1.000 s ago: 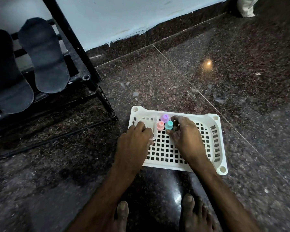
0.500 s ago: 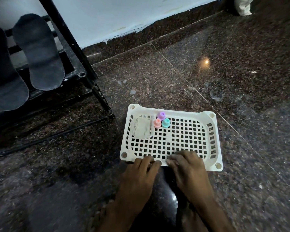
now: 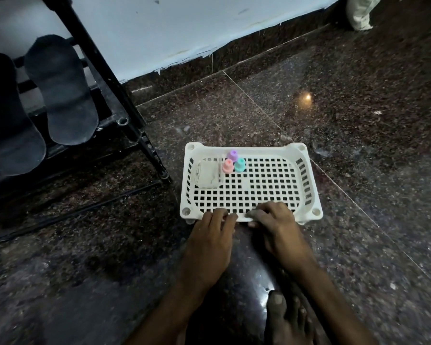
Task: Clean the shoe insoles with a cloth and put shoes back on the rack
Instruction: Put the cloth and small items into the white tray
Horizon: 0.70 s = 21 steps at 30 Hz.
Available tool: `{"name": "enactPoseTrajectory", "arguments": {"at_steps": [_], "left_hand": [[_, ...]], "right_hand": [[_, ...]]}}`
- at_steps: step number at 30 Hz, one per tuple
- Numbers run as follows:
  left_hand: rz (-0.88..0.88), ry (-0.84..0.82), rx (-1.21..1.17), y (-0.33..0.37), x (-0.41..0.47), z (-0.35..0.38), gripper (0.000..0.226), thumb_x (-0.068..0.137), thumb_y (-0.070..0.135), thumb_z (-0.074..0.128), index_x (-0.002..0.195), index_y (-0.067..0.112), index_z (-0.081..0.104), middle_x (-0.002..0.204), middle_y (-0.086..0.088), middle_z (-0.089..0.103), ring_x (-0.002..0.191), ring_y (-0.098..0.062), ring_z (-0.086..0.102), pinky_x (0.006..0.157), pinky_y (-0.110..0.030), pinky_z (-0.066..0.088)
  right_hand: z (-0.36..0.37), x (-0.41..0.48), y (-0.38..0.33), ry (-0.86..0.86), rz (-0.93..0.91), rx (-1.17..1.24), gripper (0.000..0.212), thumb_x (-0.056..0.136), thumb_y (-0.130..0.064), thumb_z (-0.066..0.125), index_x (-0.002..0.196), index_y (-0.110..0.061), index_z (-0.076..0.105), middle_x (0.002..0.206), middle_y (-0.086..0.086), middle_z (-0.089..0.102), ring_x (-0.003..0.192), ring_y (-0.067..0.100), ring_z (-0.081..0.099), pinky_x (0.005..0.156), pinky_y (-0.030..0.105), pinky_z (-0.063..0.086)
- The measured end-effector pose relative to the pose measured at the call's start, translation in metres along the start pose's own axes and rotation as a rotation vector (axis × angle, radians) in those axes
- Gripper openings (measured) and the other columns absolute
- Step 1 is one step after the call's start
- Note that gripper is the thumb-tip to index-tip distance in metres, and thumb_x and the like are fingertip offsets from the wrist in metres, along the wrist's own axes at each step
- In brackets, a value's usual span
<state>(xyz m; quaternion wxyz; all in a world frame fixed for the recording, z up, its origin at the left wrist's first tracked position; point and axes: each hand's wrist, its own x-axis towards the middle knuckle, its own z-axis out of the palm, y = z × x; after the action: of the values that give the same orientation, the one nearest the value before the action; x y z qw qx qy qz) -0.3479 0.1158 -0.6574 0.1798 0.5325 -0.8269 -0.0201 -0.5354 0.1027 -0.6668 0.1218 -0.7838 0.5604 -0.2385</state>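
A white perforated plastic basket (image 3: 244, 147) stands on the dark stone floor in front of me. Inside it at the left lies a folded white cloth (image 3: 207, 174), with three small bottles beside it: purple (image 3: 233, 155), pink (image 3: 227, 166) and teal (image 3: 240, 164). My left hand (image 3: 209, 232) and my right hand (image 3: 275, 221) both hold the basket's near rim, fingers curled over the edge. Two dark insoles (image 3: 60, 95) (image 3: 8, 120) lean on the black shoe rack (image 3: 105, 70) at the left.
The rack's lower bars run across the floor at the left. A white wall with a dark skirting runs along the back. A pale bag (image 3: 358, 11) stands at the top right. My bare foot (image 3: 286, 317) is on the floor beneath my right arm.
Both hands drew back from the bottles and the cloth inside the basket to its near rim. The cloth now lies uncovered in the basket's left part.
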Motion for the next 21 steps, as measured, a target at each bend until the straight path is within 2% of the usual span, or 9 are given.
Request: {"name": "enactPoseTrajectory", "arguments": {"at_steps": [3,6,11,14,16,18,21], "left_hand": [[-0.039,-0.016,0.062,-0.008,0.019,0.003,0.041,0.082,0.019,0.071,0.120,0.013,0.057,0.112,-0.007,0.056,0.097,-0.025,0.056,0.076,-0.040,0.053],[-0.085,-0.025,0.135,-0.017,0.041,0.005,0.050,0.081,0.022,0.072,0.126,0.011,0.052,0.117,-0.009,0.054,0.100,-0.026,0.055,0.072,-0.041,0.053],[-0.138,-0.067,0.266,-0.030,0.071,0.009,0.058,0.083,0.028,0.068,0.135,0.010,0.048,0.127,-0.010,0.053,0.104,-0.027,0.054,0.071,-0.041,0.049],[-0.146,-0.090,0.315,-0.033,0.076,0.011,0.064,0.085,0.030,0.066,0.140,0.007,0.044,0.132,-0.011,0.051,0.110,-0.027,0.051,0.078,-0.043,0.047],[-0.155,-0.109,0.346,-0.035,0.074,0.014,0.069,0.086,0.033,0.063,0.144,0.004,0.041,0.135,-0.013,0.049,0.117,-0.029,0.047,0.086,-0.045,0.044],[-0.170,-0.134,0.388,-0.037,0.073,0.017,0.074,0.084,0.035,0.064,0.145,0.000,0.040,0.138,-0.014,0.049,0.121,-0.030,0.045,0.092,-0.048,0.043],[-0.191,-0.169,0.455,-0.045,0.079,0.018,0.076,0.084,0.038,0.063,0.146,0.000,0.040,0.142,-0.014,0.050,0.125,-0.030,0.046,0.096,-0.052,0.037]], "right_hand": [[-0.004,0.035,0.004,-0.037,-0.021,-0.031,0.024,0.083,-0.010,0.073,0.106,-0.017,0.072,0.099,0.005,0.063,0.087,0.021,0.054,0.075,0.037,0.049],[-0.008,0.072,0.002,-0.046,0.005,-0.150,0.022,0.083,-0.019,0.074,0.104,-0.023,0.071,0.101,0.003,0.059,0.092,0.018,0.047,0.077,0.033,0.040],[-0.002,0.115,-0.003,-0.006,0.045,-0.281,0.025,0.086,-0.012,0.064,0.111,-0.016,0.063,0.103,0.008,0.058,0.097,0.028,0.055,0.090,0.045,0.044],[0.004,0.122,-0.006,-0.035,0.026,-0.279,0.018,0.089,-0.011,0.060,0.106,-0.014,0.061,0.099,0.005,0.059,0.094,0.025,0.055,0.091,0.042,0.043],[0.006,0.123,-0.007,-0.039,0.010,-0.255,0.023,0.086,-0.007,0.061,0.108,-0.011,0.061,0.099,0.006,0.060,0.093,0.026,0.056,0.093,0.041,0.043],[0.007,0.123,-0.006,-0.066,0.001,-0.236,0.033,0.084,-0.007,0.060,0.117,-0.009,0.060,0.104,0.009,0.061,0.098,0.028,0.057,0.098,0.043,0.042],[0.011,0.130,-0.009,-0.196,0.012,-0.224,0.055,0.089,-0.016,0.055,0.142,-0.008,0.045,0.130,0.012,0.054,0.122,0.031,0.049,0.110,0.049,0.032]]}}
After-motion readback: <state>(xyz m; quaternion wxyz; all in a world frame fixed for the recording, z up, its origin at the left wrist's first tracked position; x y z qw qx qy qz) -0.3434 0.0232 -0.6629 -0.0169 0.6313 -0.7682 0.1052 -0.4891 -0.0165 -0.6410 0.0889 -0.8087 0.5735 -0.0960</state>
